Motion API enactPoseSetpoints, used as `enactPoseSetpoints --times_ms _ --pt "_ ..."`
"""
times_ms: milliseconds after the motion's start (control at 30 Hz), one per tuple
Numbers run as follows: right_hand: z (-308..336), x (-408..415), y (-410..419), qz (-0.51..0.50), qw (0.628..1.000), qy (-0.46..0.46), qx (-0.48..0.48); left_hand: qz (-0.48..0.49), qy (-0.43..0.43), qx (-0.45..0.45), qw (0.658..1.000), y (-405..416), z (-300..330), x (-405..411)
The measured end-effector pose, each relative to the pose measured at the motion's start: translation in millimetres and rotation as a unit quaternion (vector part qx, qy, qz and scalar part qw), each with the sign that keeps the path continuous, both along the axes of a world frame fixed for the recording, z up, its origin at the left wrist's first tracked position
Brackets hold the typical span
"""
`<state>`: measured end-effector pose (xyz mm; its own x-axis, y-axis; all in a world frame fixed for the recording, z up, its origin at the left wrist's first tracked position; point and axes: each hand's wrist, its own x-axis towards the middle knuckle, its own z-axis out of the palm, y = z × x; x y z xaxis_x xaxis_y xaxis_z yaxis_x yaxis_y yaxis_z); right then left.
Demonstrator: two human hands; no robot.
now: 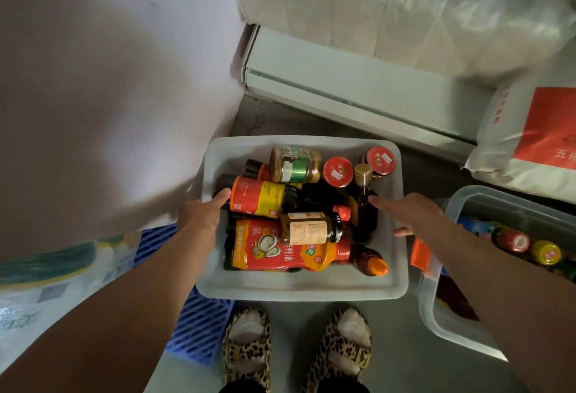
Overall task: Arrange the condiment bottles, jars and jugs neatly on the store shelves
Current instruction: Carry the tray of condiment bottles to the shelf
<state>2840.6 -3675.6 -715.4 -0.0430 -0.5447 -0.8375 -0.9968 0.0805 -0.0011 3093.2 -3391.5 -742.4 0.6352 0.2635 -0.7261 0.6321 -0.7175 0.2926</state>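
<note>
Bin: a grey plastic bin sits on the floor just ahead of the person's feet, filled with condiment bottles and jars.
Left hand: the left hand is at the bin's left rim, fingers reaching over the edge and touching a red-and-yellow labelled bottle; whether it grips the rim I cannot tell.
Right hand: the right hand lies over the bin's right rim, fingers stretched out straight toward a dark bottle with a gold cap.
Contents: an oyster sauce pouch bottle lies flat near the front, a small jar on top of it; two red-lidded jars stand at the back beside a green-labelled jar.
Right side: a clear tub holding more bottles.
Feet: leopard-print sandals.
</note>
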Motion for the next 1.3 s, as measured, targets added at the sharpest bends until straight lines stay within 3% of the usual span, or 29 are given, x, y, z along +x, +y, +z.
enactPoseSetpoints --times_ms 133,267,400,567,933,1100,1300 --pt "-5 2 1 -0.065 0.997 -0.020 0.028 -0.033 0.030 -0.034 0.998 4 -2 2" --pt "4 12 8 -0.150 0.987 -0.054 0.015 -0.081 0.036 0.021 0.996 -9 22 -1" --pt "41 23 20 -0.067 0.996 -0.032 -0.048 -0.125 -0.006 -0.005 0.992 -16 68 -17" --pt "116 18 28 -0.009 0.999 -0.024 -0.047 -0.137 0.042 -0.122 0.982 -37 142 -45" --pt "301 -68 87 -0.099 0.993 -0.044 -0.041 -0.296 0.126 -0.224 0.920 -95 344 -123" --pt "351 -123 114 -0.159 0.985 -0.061 -0.035 -0.381 0.112 -0.232 0.888 -101 403 -146" --pt "372 -184 127 -0.179 0.981 -0.063 -0.029 -0.380 0.127 -0.254 0.880 -109 424 -187"
